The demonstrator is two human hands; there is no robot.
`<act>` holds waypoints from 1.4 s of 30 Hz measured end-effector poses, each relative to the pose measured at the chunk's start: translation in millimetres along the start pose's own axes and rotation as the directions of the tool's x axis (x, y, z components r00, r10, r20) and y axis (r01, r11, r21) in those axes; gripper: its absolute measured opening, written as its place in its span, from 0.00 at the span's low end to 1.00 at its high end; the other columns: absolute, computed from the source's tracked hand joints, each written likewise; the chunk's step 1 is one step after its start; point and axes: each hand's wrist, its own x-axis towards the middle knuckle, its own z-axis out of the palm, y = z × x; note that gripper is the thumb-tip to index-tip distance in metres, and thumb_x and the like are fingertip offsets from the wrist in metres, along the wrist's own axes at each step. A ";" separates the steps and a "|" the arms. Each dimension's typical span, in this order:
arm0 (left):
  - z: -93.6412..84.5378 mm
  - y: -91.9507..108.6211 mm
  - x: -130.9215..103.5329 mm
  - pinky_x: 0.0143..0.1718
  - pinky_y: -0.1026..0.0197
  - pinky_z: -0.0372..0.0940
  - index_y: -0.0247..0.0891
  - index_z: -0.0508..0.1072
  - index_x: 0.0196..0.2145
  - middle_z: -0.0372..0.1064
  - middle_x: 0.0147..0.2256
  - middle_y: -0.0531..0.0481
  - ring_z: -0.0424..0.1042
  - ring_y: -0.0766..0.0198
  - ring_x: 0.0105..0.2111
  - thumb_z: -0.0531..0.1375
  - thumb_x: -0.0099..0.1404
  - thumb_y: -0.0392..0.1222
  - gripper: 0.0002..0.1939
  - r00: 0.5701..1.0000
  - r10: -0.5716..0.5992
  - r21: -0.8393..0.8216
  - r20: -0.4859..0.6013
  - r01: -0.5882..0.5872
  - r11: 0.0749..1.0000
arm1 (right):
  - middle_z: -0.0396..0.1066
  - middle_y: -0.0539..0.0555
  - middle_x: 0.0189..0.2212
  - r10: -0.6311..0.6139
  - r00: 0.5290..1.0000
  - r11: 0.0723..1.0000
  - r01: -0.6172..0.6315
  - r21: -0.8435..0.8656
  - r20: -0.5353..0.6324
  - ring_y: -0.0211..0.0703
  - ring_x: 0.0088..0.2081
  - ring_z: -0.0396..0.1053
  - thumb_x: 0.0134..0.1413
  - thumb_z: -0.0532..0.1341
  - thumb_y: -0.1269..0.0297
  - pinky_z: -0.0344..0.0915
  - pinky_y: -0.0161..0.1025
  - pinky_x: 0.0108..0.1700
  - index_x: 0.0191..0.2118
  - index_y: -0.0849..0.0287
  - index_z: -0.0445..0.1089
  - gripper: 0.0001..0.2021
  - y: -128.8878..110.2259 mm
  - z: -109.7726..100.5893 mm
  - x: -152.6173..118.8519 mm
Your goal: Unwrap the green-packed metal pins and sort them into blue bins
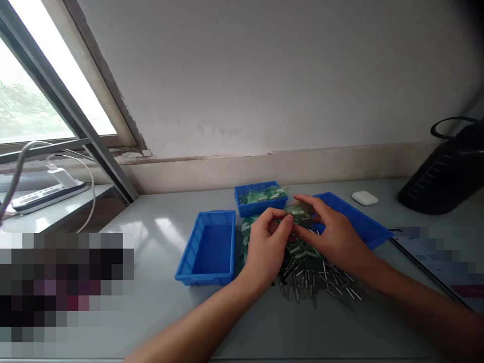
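Above a pile of thin metal pieces (310, 280), both hands are at a small clear-green plastic bag (299, 213). My left hand (266, 244) pinches the bag's near left side between thumb and fingers. My right hand (333, 229) is curved round its right side, thumb below and fingers above, touching it. More green bags (246, 229) lie beneath and left of the hands, partly hidden by them. Behind, a small blue bin (247, 208) holds similar green bags. The bag's contents are too small to make out.
An empty blue bin (214, 249) stands left of the pile. Behind my right hand lies a blue tray (355, 219). Further right are a white case (364, 198), a black bottle (442, 174) and a tablet-like device (431, 262). A power strip (49, 195) sits far left.
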 end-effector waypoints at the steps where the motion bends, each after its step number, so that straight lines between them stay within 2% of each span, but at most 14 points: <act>1: 0.1 -0.2 0.1 0.31 0.64 0.65 0.36 0.66 0.31 0.62 0.27 0.53 0.64 0.68 0.28 0.57 0.61 0.42 0.06 1.000 -0.006 0.001 -0.001 0.006 1.000 | 0.66 0.57 0.51 -0.008 1.000 1.000 0.008 -0.006 0.013 0.56 0.48 0.67 0.53 0.56 0.52 0.71 0.50 0.41 0.57 0.49 0.57 0.25 -0.4 -0.4 0.1; 7: 1.9 -1.9 -0.9 0.29 0.66 0.64 0.35 0.64 0.30 0.61 0.27 0.53 0.63 0.69 0.28 0.56 0.61 0.40 0.06 0.999 -0.033 -0.022 -0.005 0.033 0.999 | 0.63 0.56 0.54 -0.025 0.999 1.000 0.026 -0.008 0.020 0.55 0.50 0.66 0.56 0.54 0.58 0.70 0.50 0.44 0.59 0.50 0.55 0.24 0.6 -2.4 -0.9; 11: 1.8 -2.4 -2.7 0.29 0.67 0.62 0.37 0.62 0.31 0.59 0.27 0.54 0.62 0.70 0.28 0.55 0.62 0.39 0.04 1.000 0.000 -0.026 -0.014 0.000 1.000 | 0.62 0.56 0.55 -0.047 0.999 0.999 0.047 0.008 0.001 0.55 0.52 0.65 0.56 0.54 0.59 0.70 0.49 0.44 0.61 0.50 0.51 0.26 0.9 -1.4 -2.4; 17: -1.3 -2.5 -1.8 0.28 0.67 0.60 0.37 0.64 0.32 0.59 0.28 0.53 0.60 0.70 0.27 0.56 0.61 0.41 0.05 1.000 0.007 0.110 -0.001 -0.006 0.994 | 0.63 0.55 0.55 -0.133 0.989 0.988 0.138 -0.073 0.061 0.54 0.52 0.65 0.56 0.54 0.58 0.70 0.50 0.45 0.61 0.49 0.51 0.27 -1.5 0.3 -3.7; 22: 0.3 -0.5 1.0 0.26 0.66 0.64 0.36 0.65 0.34 0.61 0.29 0.53 0.62 0.70 0.26 0.58 0.60 0.42 0.07 1.000 0.017 0.027 -0.016 -0.017 0.999 | 0.60 0.59 0.56 -0.069 0.998 0.997 0.068 -0.032 -0.009 0.55 0.48 0.68 0.55 0.55 0.55 0.72 0.47 0.39 0.61 0.52 0.49 0.29 -2.6 -1.0 -3.4; 25: 1.1 -1.1 2.5 0.27 0.65 0.67 0.36 0.65 0.37 0.62 0.32 0.52 0.65 0.69 0.27 0.60 0.59 0.41 0.10 0.998 0.020 -0.060 -0.061 -0.024 0.998 | 0.59 0.61 0.56 -0.037 0.998 0.998 0.040 0.043 -0.059 0.54 0.47 0.68 0.55 0.56 0.55 0.73 0.46 0.37 0.61 0.54 0.48 0.30 -2.9 -1.8 -2.3; 28: 1.6 -1.2 2.0 0.29 0.64 0.68 0.37 0.64 0.43 0.63 0.33 0.52 0.67 0.69 0.28 0.61 0.58 0.39 0.15 0.998 0.019 -0.116 -0.061 -0.026 0.993 | 0.63 0.61 0.53 -0.021 0.997 0.997 0.027 0.070 -0.076 0.53 0.46 0.68 0.56 0.55 0.56 0.72 0.46 0.38 0.58 0.54 0.54 0.25 -3.5 -3.0 -2.4; 33: 1.7 2.9 -0.3 0.33 0.60 0.69 0.45 0.58 0.54 0.64 0.32 0.53 0.70 0.68 0.27 0.61 0.58 0.38 0.27 0.999 0.019 -0.109 -0.031 -0.022 0.994 | 0.67 0.58 0.47 -0.009 0.991 0.995 0.022 0.096 -0.131 0.52 0.43 0.69 0.53 0.58 0.57 0.70 0.48 0.41 0.54 0.54 0.60 0.22 -4.6 -6.6 -2.5; 35: 1.3 3.8 -0.6 0.33 0.60 0.69 0.44 0.61 0.53 0.65 0.30 0.53 0.70 0.67 0.27 0.60 0.59 0.38 0.24 1.000 0.017 -0.080 -0.003 -0.017 0.997 | 0.67 0.58 0.48 0.001 0.993 0.987 0.019 0.159 -0.121 0.52 0.44 0.68 0.52 0.58 0.57 0.70 0.48 0.41 0.53 0.54 0.61 0.21 -5.4 -7.9 -1.4; 38: 0.4 4.4 -1.2 0.32 0.60 0.68 0.39 0.69 0.45 0.67 0.27 0.52 0.70 0.67 0.26 0.58 0.60 0.38 0.14 0.999 0.006 -0.024 0.045 -0.005 1.000 | 0.65 0.57 0.50 0.027 0.996 0.953 0.000 0.302 -0.085 0.51 0.45 0.67 0.53 0.58 0.58 0.71 0.47 0.40 0.51 0.52 0.60 0.19 -7.6 -9.5 0.0; 42: -0.5 6.6 -2.3 0.29 0.64 0.68 0.39 0.72 0.42 0.70 0.30 0.50 0.68 0.69 0.26 0.58 0.61 0.40 0.11 0.999 0.047 0.040 0.023 -0.048 0.998 | 0.63 0.54 0.52 0.042 0.997 0.923 -0.014 0.386 -0.064 0.50 0.47 0.66 0.52 0.59 0.58 0.71 0.47 0.41 0.49 0.48 0.60 0.17 -10.7 -11.8 0.4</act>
